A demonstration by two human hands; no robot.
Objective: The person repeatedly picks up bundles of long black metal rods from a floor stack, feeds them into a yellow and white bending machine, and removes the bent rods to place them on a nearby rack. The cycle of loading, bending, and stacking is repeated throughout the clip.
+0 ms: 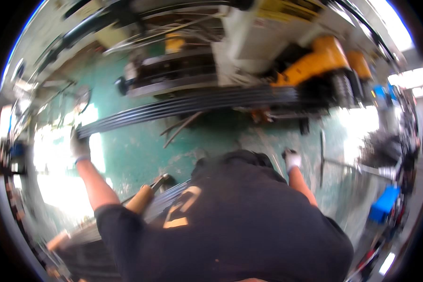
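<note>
A bundle of long dark metal tubes (188, 105) runs slantwise across the view, its right end by the orange machine part. My left hand (81, 144), in a pale glove, is closed around the tubes' left end; bright glare behind it washes out its fingers. Lower right, well away from the tubes, my right hand (292, 159) hangs by my side. Its light glove is dark at the fingers, which look curled in, and nothing sticks out of them.
Beyond the tubes stands a machine with a dark metal bed (174, 75) and an orange arm-like part (315, 61). Thin strips (183, 129) lie on the green floor (211, 134). Behind my left arm is a brown roll (140, 199). A blue box (384, 203) sits far right.
</note>
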